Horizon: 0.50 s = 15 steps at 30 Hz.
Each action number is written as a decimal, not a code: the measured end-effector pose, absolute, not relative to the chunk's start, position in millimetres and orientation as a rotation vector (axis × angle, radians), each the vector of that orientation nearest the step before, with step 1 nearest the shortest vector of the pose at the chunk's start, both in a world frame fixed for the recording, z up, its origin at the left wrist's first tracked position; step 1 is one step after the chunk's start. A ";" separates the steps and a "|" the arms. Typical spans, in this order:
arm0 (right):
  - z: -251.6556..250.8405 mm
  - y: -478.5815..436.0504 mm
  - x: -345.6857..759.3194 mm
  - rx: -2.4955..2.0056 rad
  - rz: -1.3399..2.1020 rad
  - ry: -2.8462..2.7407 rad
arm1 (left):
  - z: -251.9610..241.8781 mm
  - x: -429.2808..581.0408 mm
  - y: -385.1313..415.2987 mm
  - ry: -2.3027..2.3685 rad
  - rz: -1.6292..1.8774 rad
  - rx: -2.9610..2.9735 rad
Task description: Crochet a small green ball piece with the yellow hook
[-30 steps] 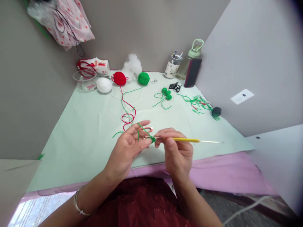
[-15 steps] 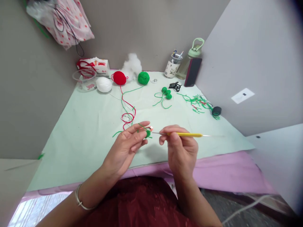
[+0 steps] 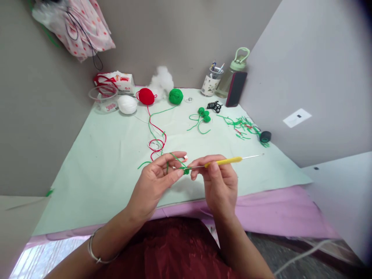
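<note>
Your left grip [image 3: 157,177] pinches the small green piece [image 3: 186,171] between thumb and fingertips, just above the near part of the desk [image 3: 95,174], while your right grip [image 3: 220,180] is closed around the yellow-handled hook [image 3: 225,162], pen-fashion, with its thin metal end meeting the work; whether it passes through a loop is too small to tell. The piece should be nearly weightless, soft and springy, so expect it to squash or twist under hard pressure rather than break. Take it by its worked edge, close beside the hook, and leave the loops free, since a loose one could slip or pull out. The green strand [image 3: 177,159], running from your raised left fingers down to the piece, looks thin and limp; let it slide lightly over the skin instead of clamping it. The hook should feel light and stiff, its handle easy to hold, its bare metal likely slick and apt to snag fibres
</note>
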State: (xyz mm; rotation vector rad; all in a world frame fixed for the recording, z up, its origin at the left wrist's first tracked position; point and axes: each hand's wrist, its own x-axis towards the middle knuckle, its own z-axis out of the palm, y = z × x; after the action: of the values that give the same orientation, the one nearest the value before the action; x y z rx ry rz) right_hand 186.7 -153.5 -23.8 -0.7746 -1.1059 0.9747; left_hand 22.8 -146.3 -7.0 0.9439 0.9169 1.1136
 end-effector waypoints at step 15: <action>-34.9 -165.9 187.5 -0.914 0.012 -1.749 | -6.9 28.5 -150.5 0.862 1.102 0.826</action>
State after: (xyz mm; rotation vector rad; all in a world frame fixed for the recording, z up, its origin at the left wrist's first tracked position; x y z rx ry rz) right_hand 187.5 -165.9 -34.9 -0.9143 -1.7489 0.0118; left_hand 28.5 -150.5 -6.9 0.8264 0.8620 1.1016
